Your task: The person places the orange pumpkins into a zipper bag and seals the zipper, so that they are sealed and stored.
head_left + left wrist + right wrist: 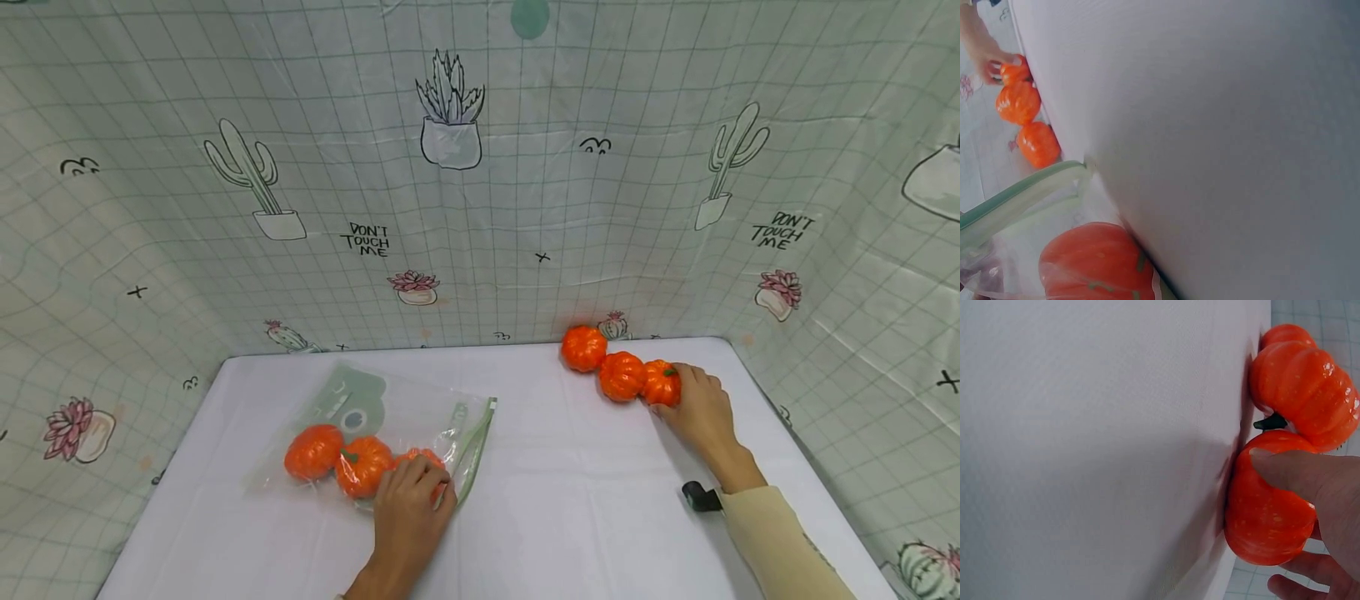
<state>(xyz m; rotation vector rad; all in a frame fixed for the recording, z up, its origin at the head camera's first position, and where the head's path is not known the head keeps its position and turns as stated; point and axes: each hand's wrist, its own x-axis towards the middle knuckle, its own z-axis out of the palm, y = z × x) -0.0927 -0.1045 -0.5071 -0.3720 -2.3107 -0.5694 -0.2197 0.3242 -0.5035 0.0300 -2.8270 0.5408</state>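
Observation:
My right hand [701, 412] grips a small orange pumpkin [662, 383] with a green stem at the back right of the table. In the right wrist view the thumb [1288, 469] lies across that pumpkin's near side, and other fingers show beyond it. Two more orange pumpkins, a middle one [622, 377] and a far one [583, 348], line up to its left. At the left lies a clear zip bag [420, 408] with a green zip edge, holding three pumpkins. My left hand [411, 512] holds the bag near its opening, fingers curled over the rightmost bagged pumpkin [1097, 259], partly hiding it.
A white cloth covers the table [555, 517]. Behind and at both sides hangs a grid-patterned curtain [510, 208] with printed cacti, close to the far pumpkin. Beside the right wrist sits a small black object [701, 497].

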